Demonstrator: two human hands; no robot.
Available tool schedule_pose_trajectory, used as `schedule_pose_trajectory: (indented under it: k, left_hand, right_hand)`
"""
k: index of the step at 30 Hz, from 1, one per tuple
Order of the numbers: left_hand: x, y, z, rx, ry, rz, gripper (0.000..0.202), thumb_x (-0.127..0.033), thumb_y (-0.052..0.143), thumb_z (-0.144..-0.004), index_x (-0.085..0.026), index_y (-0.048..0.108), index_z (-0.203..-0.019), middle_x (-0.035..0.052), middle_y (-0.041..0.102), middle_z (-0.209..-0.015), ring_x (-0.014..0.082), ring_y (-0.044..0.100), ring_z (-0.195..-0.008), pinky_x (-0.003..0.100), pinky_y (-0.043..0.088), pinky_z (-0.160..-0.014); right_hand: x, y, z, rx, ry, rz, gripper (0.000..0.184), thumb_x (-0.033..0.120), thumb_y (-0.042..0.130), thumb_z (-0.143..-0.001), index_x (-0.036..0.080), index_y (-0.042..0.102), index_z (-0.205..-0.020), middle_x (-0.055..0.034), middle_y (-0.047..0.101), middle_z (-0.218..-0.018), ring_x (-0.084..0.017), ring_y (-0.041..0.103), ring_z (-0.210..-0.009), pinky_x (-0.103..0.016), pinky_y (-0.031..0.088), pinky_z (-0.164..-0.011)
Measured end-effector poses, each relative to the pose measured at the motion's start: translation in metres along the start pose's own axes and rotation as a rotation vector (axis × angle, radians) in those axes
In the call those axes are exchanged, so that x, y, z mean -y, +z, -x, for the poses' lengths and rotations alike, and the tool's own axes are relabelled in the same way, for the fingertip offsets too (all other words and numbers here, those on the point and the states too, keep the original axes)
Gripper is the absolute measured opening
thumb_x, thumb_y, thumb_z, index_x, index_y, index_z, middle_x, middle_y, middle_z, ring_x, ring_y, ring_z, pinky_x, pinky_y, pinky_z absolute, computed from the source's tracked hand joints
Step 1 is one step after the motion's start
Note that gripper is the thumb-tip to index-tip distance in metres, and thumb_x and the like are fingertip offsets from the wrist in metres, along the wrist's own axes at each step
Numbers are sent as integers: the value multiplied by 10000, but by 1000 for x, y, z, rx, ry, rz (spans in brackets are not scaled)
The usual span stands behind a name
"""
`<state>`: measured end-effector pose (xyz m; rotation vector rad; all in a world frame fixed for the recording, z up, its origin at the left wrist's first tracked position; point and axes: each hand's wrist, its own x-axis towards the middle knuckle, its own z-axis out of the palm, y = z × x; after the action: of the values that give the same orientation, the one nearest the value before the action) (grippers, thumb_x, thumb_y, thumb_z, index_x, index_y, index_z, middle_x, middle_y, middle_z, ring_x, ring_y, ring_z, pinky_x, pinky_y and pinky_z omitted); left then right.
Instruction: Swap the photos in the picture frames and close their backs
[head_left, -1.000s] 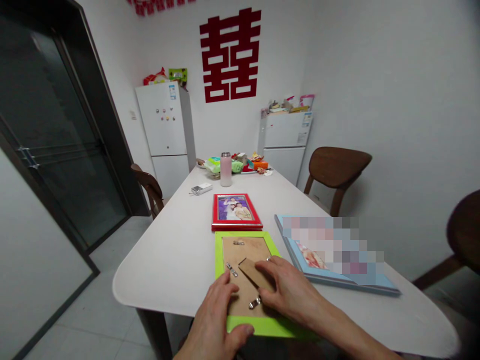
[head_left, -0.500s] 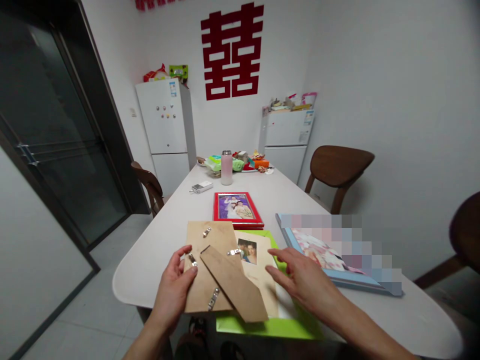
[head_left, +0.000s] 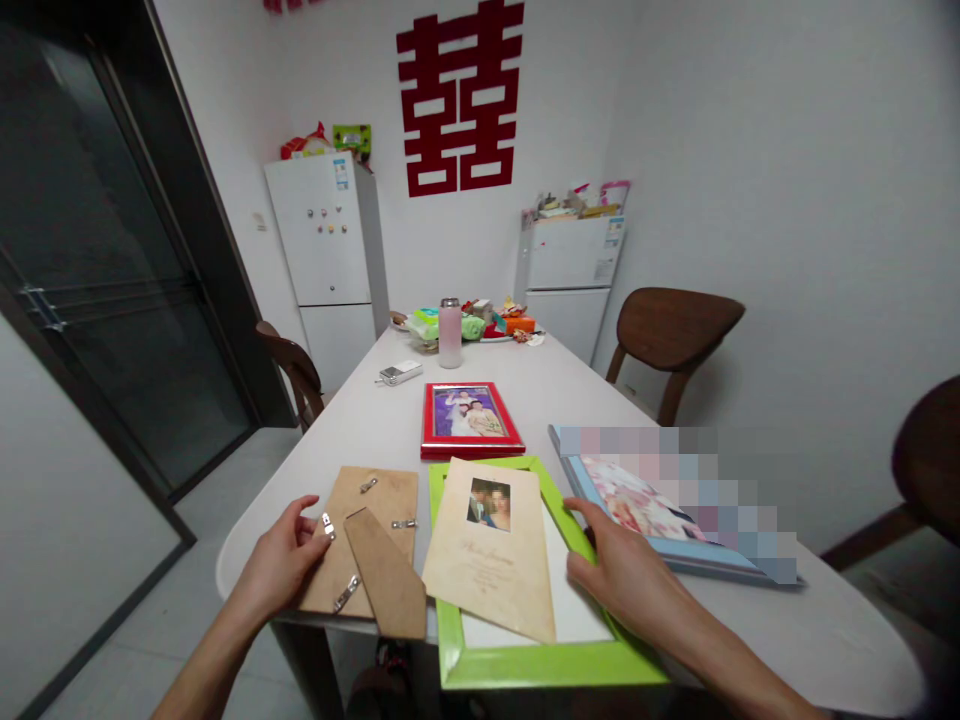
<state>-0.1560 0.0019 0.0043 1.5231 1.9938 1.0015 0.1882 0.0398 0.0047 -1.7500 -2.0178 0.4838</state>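
My left hand [head_left: 281, 560] grips the left edge of a brown frame backing board [head_left: 367, 540] with metal clips and a fold-out stand, lying on the white table [head_left: 360, 430] left of the green frame. My right hand [head_left: 622, 575] rests with fingers curled on the right side of the lime-green picture frame [head_left: 540, 660], which lies face down at the table's near edge. A beige insert card [head_left: 491, 550] with a small photo lies loose and skewed across the frame's opening.
A red framed photo [head_left: 469, 418] lies just beyond the green frame. A blue album [head_left: 660, 515] lies to the right. A pink bottle [head_left: 450, 333], a small device [head_left: 399, 373] and snacks sit at the far end. Wooden chairs [head_left: 671, 335] flank the table; two white fridges stand behind.
My left hand lifted the backing board off the green frame and laid it on the table to the left. The insert card is now exposed. My right hand moved to the frame's right edge.
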Motion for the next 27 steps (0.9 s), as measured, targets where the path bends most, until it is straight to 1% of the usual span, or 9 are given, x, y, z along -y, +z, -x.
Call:
schedule_pose_trajectory:
  k: [3,4,7,10,14,18,21,25,27]
  left_hand:
    - [-17,12,9,-162,175,-239,429,-295,499,-688,-130,440,-1080,111,510,-1081,266,470,-1019,410,353,-864]
    - [-27,20,17,-165,243,-246,434,-281,478,-703,-128,426,-1106,117,478,-1138,257,418,-1086,414,307,-916]
    - [-64,53,45,80,403,-142,536,-285,509,-707,-159,354,-1205,100,372,-1279,221,309,-1185,403,250,-974]
    - [-93,83,64,339,430,-114,757,-379,617,-624,-118,294,-1257,145,256,-1336,271,223,-1219,438,214,-988]
    - [-112,97,70,453,419,-115,770,-435,576,-658,-74,269,-1266,169,232,-1334,289,199,-1221,441,213,-989]
    - [-120,98,69,402,490,-172,740,-408,568,-674,-47,283,-1254,185,304,-1302,292,283,-1189,424,272,-970]
    - [-124,103,73,342,675,-245,572,-278,508,-727,-45,332,-1219,184,417,-1232,278,386,-1129,415,362,-916]
    - [-122,99,73,114,950,-237,462,-75,356,-749,-57,329,-1209,180,506,-1149,227,466,-1067,351,428,-857]
    - [-118,87,68,-25,925,-150,439,-62,328,-758,-68,346,-1197,172,534,-1115,202,508,-1021,312,431,-848]
  right_hand:
    - [6,-7,4,81,159,-379,608,192,378,-628,132,288,-1226,-39,607,-716,-172,574,-596,-272,426,-553]
    - [10,-10,7,120,221,-534,625,210,369,-639,150,245,-1249,-17,600,-666,-164,567,-536,-266,425,-506]
    - [24,-17,15,162,325,-898,677,259,374,-668,187,125,-1294,0,598,-630,-156,557,-465,-267,429,-461]
    - [33,-22,20,138,315,-1080,712,259,407,-669,231,83,-1302,-18,622,-716,-150,562,-474,-274,445,-479]
    - [41,-25,23,123,315,-1129,734,256,438,-653,246,96,-1302,-16,628,-767,-139,559,-475,-271,455,-491]
    - [46,-28,24,115,315,-1119,767,266,453,-629,246,86,-1302,-34,623,-829,-144,558,-461,-278,451,-453]
    - [47,-29,23,111,331,-1164,769,259,478,-614,260,118,-1294,-28,615,-837,-141,558,-460,-278,448,-448]
    - [40,-26,18,85,275,-1138,768,247,528,-618,261,153,-1288,10,606,-756,-111,537,-457,-256,441,-492]
    - [33,-23,15,80,245,-1083,771,243,526,-626,252,142,-1295,10,602,-765,-107,541,-492,-237,430,-499]
